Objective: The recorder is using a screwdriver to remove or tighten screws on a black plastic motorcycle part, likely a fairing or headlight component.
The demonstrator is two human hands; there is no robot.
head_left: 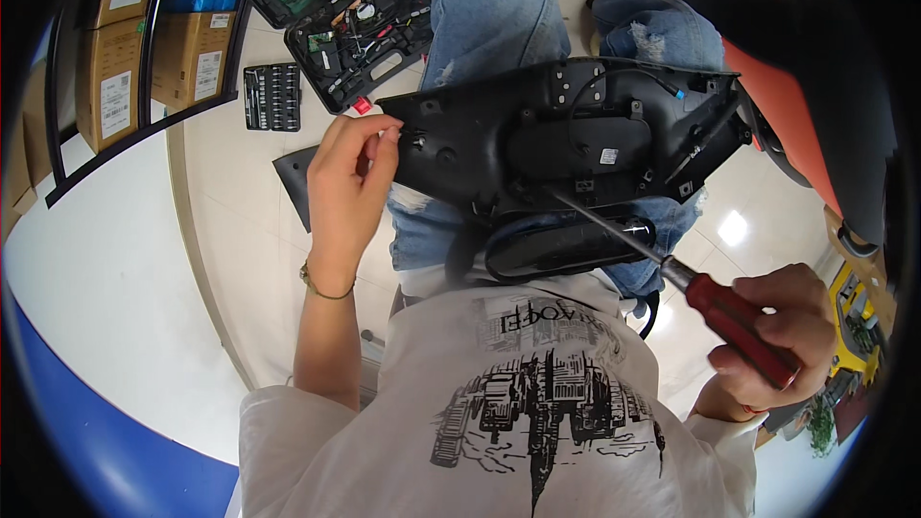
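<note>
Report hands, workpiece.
Left hand near left end of black plastic panel, across denim-clad legs. Right hand gripping red-handled metal screwdriver. Shaft overlapping panel.

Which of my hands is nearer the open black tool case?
Left. Your left hand is just below the tool case in view, near the left end of the black panel; your right hand, gripping the screwdriver, is far off at lower right.

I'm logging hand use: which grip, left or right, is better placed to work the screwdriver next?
Probably the right grip: it holds the red-handled screwdriver, whose shaft reaches over the black plastic panel. The left grip sits at the panel's left end, away from that shaft.
</note>
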